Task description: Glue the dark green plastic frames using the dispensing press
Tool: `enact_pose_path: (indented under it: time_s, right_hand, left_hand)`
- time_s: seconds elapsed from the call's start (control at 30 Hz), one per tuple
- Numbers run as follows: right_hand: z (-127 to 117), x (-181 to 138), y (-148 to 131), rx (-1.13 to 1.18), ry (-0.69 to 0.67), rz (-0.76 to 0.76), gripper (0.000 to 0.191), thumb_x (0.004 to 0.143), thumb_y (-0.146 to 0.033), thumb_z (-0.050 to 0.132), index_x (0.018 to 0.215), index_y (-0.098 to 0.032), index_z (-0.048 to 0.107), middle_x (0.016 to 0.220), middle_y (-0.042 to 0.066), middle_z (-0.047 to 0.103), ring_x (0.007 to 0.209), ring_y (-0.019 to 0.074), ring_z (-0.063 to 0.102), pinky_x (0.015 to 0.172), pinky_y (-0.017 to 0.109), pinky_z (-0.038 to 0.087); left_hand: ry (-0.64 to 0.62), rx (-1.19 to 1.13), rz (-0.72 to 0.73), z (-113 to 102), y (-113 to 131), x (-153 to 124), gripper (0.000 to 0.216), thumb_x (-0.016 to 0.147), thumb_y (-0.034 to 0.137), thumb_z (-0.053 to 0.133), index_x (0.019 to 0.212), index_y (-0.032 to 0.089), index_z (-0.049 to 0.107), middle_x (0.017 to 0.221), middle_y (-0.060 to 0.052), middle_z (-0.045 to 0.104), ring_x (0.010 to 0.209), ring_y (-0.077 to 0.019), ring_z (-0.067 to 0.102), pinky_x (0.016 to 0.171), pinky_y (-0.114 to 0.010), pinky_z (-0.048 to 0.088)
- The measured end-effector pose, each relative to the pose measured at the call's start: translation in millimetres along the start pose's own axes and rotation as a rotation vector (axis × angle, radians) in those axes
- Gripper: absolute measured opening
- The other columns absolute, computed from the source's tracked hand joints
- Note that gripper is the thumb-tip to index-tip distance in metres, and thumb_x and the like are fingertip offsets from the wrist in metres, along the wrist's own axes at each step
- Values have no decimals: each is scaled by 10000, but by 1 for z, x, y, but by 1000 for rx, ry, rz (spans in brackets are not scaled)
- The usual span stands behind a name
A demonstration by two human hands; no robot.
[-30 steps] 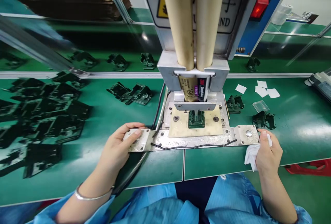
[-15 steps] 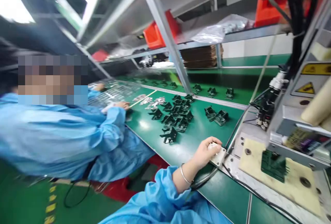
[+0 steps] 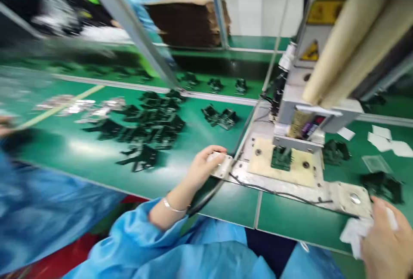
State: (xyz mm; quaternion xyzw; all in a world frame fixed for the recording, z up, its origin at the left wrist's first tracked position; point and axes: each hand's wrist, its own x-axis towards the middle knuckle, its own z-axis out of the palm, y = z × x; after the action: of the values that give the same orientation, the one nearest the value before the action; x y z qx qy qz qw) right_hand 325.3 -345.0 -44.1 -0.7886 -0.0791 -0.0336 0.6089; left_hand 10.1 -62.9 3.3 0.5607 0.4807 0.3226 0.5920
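Note:
My left hand (image 3: pixel 206 165) is wrapped round the small metal button box (image 3: pixel 222 168) at the left end of a press base, thumb on top. My right hand (image 3: pixel 387 231), blurred, is curled at the edge of the right button box (image 3: pixel 354 199). White sheet pieces (image 3: pixel 355 232) stick out from beside its fingers; how they are gripped is partly hidden. Between the hands, a dark green plastic part (image 3: pixel 280 158) sits on the cream plate (image 3: pixel 254 165) under the press head (image 3: pixel 298 139).
Several dark plastic parts (image 3: pixel 151 120) are heaped on the left, near silvery pieces (image 3: pixel 77 106). More dark parts (image 3: pixel 382 185) and white pieces (image 3: pixel 380 138) lie on the right. Cables run along the press base. A co-worker's blue sleeve (image 3: pixel 48 210) is at left.
The view has swung right and down, bringing my right hand and the press's right side into sight. My left hand stays on its button box.

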Motion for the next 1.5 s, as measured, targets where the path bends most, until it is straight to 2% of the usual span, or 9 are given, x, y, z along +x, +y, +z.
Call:
enact_pose_path:
  time_s: [0.1, 0.4, 0.53, 0.8, 1.03, 1.17, 1.27, 1.4, 1.5]
  right_hand:
    - [-10, 1, -10, -28, 14, -30, 485, 789, -608, 713, 979, -163, 731, 925, 95, 683, 837, 277, 612, 793, 437, 479]
    - [1, 1, -21, 46, -69, -70, 397, 860, -539, 671, 923, -149, 705, 855, 44, 668, 738, 170, 575, 687, 287, 445]
    - [-2, 1, -20, 44, -68, -73, 380, 857, -522, 680, 917, -148, 712, 864, 51, 674, 764, 182, 589, 701, 291, 450]
    - [-3, -1, -20, 23, -38, -45, 380, 833, -507, 706, 911, -136, 725, 831, 58, 673, 726, 175, 572, 648, 284, 435]
    - [-4, -2, -22, 31, -33, -14, 385, 827, -516, 709, 913, -142, 723, 827, 48, 669, 723, 171, 567, 633, 282, 431]
    - [-2, -2, -22, 33, -29, -15, 387, 808, -521, 715, 897, -144, 723, 819, 50, 668, 721, 180, 571, 633, 291, 436]
    - [-1, -1, -21, 50, -29, -20, 393, 804, -520, 711, 897, -139, 721, 827, 58, 668, 724, 188, 574, 640, 302, 437]
    - [-2, 0, -21, 46, -50, -28, 378, 826, -510, 694, 890, -138, 718, 793, 49, 657, 695, 176, 557, 638, 296, 427]
    - [-2, 0, -22, 32, -60, -50, 366, 832, -501, 687, 882, -140, 719, 782, 43, 652, 689, 173, 555, 645, 293, 427]
  left_hand:
    - [16, -3, -50, -3, 0, 5, 545, 542, 513, 874, 911, 162, 679, 762, -16, 680, 589, -117, 560, 519, -186, 424]
    - [134, 21, -116, 16, 23, -8, 488, 498, 488, 877, 857, 219, 686, 788, 2, 696, 602, -108, 595, 506, -148, 497]
    - [84, 20, -79, 12, 18, -5, 473, 541, 489, 858, 880, 213, 677, 781, -5, 686, 582, -104, 586, 493, -155, 489]
    - [8, 236, 144, -2, 1, 1, 454, 706, 540, 722, 954, 169, 643, 831, -64, 684, 623, -167, 613, 545, -271, 505]
    - [178, 600, 630, -10, 47, 27, 382, 703, 360, 769, 1020, 175, 662, 1051, -81, 637, 1030, -247, 579, 1014, -421, 440]
    - [59, 1014, 834, -9, 86, 78, 735, 609, 336, 866, 1265, 143, 598, 1394, -166, 536, 1375, -389, 359, 1161, -568, 170]
    - [-109, 1254, 761, -8, 97, 119, 987, 510, 194, 915, 1382, 68, 471, 1524, -219, 379, 1469, -444, 163, 1154, -632, 36]
    - [-249, 1261, 631, -7, 93, 140, 718, 545, 62, 871, 1210, 29, 603, 1236, -137, 624, 1337, -356, 423, 1178, -590, 57]
    - [-253, 1201, 610, -6, 85, 124, 759, 535, 214, 928, 1218, 81, 626, 1073, -88, 626, 1123, -301, 532, 1135, -564, 266]
